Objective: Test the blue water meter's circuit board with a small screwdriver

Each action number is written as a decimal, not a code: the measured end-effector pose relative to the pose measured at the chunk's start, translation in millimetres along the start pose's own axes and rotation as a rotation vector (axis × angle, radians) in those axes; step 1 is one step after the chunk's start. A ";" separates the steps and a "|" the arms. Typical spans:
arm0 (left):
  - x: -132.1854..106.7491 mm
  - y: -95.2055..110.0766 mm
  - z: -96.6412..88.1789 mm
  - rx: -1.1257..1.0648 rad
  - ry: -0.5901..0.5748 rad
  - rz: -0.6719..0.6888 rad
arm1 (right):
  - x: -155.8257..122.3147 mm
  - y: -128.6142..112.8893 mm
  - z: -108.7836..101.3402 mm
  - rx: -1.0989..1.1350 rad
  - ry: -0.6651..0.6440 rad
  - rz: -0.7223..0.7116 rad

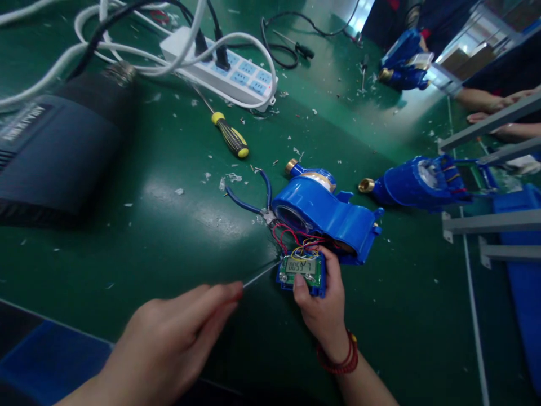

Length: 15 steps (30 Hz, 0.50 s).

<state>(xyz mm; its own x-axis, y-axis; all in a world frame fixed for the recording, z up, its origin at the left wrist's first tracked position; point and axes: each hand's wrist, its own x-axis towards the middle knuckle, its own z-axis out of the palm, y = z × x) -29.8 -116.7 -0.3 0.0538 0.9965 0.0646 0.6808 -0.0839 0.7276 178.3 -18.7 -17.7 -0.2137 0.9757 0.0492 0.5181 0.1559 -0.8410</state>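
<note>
My left hand (181, 327) is closed around a screwdriver, its thin metal shaft (260, 274) reaching to the left edge of a small circuit board; the handle is mostly hidden by the fingers. In my right hand (323, 310) is that circuit board with a digital display (302, 265), set in a blue frame, the thumb lying on its front. Red, yellow and other thin wires (291, 237) run from the board to a blue water meter (325, 206) lying just beyond it. Blue-handled pliers (253, 206) lie open against the meter's left side.
A yellow-and-black screwdriver (230, 135) lies near a white power strip (228, 67) with cables. At left stands a dark heat gun (59, 146). Another blue meter (414, 183) lies right, beside grey metal bars (494, 225). A co-worker's hands (494, 107) are at upper right.
</note>
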 end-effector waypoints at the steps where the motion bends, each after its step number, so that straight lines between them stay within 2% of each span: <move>1: -4.6 -2.3 2.4 0.078 0.010 0.042 | -0.2 0.2 0.1 0.004 0.001 -0.002; 6: -16.5 -5.4 7.8 0.419 0.061 0.240 | -0.5 0.9 0.7 0.058 -0.022 0.014; 10: -12.0 -3.5 3.0 0.542 0.141 0.348 | -0.8 1.7 1.0 0.046 -0.014 0.010; 15: -14.2 -13.7 -9.3 0.629 0.163 0.285 | -4.0 2.7 0.6 0.030 -0.009 -0.003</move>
<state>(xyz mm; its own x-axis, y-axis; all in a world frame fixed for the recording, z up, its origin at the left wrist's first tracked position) -46.7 -129.8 -4.9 0.2159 0.9186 0.3310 0.9520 -0.2733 0.1375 180.1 -22.3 -20.5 -0.2227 0.9738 0.0466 0.4927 0.1536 -0.8565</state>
